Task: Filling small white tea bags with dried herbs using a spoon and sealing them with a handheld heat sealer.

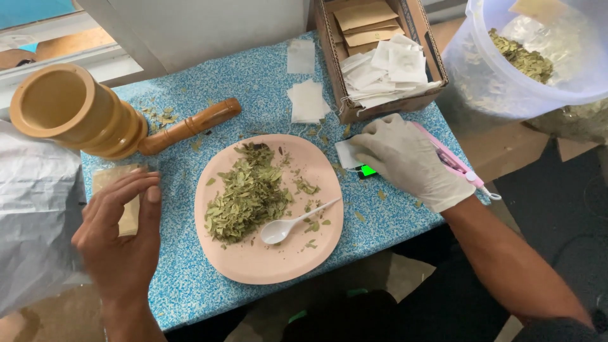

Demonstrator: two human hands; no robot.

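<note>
Left hand [123, 237] bare, fingers curled loosely over a tan packet [120, 196], touching it; right hand [405, 158], gloved, flat and spread on a white sachet [349, 154] beside the pink sealer [456, 161]. Pink plate [253, 266] between them holds dried leaves [247, 193] and a white spoon [294, 221].

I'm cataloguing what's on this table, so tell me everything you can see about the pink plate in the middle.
The pink plate is round, shallow and matte, plastic by the look of it, lying flat on the blue speckled table cover, its near edge about at the table's front edge. A heap of dried green leaves covers its left and upper part, with loose crumbs scattered to the right. A white plastic spoon rests on it, bowl toward the near rim, handle pointing up-right. Neither hand touches it.
</note>
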